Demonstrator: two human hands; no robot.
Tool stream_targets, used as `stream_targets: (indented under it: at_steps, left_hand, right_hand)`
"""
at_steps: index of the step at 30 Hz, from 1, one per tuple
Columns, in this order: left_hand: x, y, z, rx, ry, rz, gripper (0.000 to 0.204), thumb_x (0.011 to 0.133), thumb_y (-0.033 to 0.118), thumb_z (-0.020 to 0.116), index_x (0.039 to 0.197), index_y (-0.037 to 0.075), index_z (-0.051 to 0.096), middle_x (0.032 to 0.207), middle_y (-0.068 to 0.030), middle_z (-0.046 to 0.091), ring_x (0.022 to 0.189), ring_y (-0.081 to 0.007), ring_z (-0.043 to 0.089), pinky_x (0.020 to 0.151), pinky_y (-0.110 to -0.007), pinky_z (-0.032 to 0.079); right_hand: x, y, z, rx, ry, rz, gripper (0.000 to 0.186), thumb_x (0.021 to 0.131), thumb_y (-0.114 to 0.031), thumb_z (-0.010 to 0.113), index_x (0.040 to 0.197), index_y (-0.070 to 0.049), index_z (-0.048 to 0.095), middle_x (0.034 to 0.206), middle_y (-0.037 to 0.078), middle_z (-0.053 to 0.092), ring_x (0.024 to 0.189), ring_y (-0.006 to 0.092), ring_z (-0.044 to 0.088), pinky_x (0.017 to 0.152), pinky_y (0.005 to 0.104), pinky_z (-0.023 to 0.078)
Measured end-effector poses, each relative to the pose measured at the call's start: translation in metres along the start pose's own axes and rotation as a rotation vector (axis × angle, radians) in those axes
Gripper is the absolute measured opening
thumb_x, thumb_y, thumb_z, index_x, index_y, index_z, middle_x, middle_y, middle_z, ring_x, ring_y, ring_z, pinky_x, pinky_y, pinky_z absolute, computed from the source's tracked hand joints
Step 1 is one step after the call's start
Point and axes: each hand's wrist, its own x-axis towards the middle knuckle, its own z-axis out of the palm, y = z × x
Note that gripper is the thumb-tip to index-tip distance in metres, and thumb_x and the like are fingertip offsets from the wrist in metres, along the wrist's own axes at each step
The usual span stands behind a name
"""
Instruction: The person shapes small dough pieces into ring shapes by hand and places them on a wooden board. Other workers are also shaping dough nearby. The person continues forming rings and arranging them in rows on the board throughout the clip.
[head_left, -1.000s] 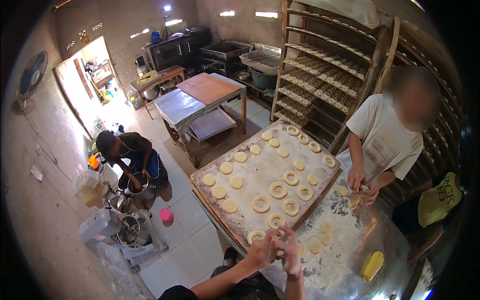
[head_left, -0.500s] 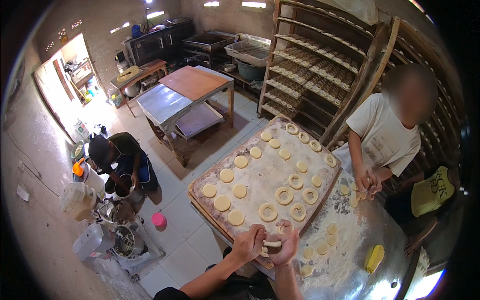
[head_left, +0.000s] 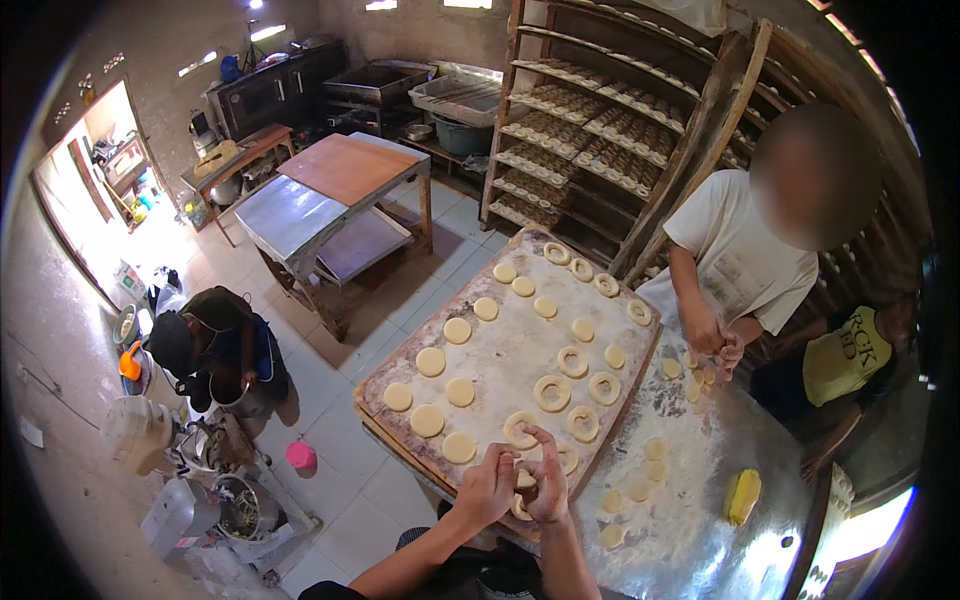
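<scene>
Fingers of the left hand (head_left: 487, 487) curl inward and pinch a pale piece of dough (head_left: 524, 479) between the two hands, above the near edge of a floured board (head_left: 495, 365) that bears discs and rings. Beside it the right hand (head_left: 546, 487) lifts its index finger and bends the rest loosely, though I cannot tell whether it grips too; farther right, dough discs (head_left: 638, 490) and a yellow lump (head_left: 743, 497) lie on the metal table (head_left: 690, 560).
</scene>
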Motion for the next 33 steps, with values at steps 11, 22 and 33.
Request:
stream_targets:
  at_steps: [11,22,33]
  left_hand:
    - [0.046,-0.033,-0.030,0.718,0.136,0.016,0.055,0.094,0.027,0.064,0.139,0.005,0.043,0.117,-0.0225,0.053,0.108,-0.0402,0.053,0.088,-0.054,0.042]
    - [0.008,-0.039,-0.042,0.806,0.041,-0.018,0.064,0.086,0.031,0.072,0.139,0.008,0.045,0.117,-0.0204,0.050,0.109,-0.0385,0.051,0.091,-0.052,0.040]
    - [0.037,-0.059,-0.067,0.653,-0.209,-0.126,0.024,0.087,0.014,0.068,0.103,0.001,0.056,0.095,-0.0195,0.059,0.085,-0.0384,0.058,0.078,-0.045,0.049]
  right_hand:
    - [0.006,-0.019,0.005,-1.028,0.458,0.096,0.072,0.088,-0.031,0.066,0.149,-0.009,0.035,0.115,0.017,0.058,0.113,0.0375,0.053,0.100,0.0545,0.035]
    - [0.016,0.021,0.025,-1.322,0.205,0.114,0.063,0.084,-0.034,0.072,0.138,-0.011,0.049,0.120,0.017,0.054,0.114,0.0370,0.051,0.097,0.0542,0.038]
    - [0.155,0.050,0.064,-0.998,-0.193,-0.176,0.040,0.093,-0.026,0.061,0.127,-0.005,0.053,0.109,0.020,0.064,0.106,0.0366,0.061,0.095,0.0467,0.048]
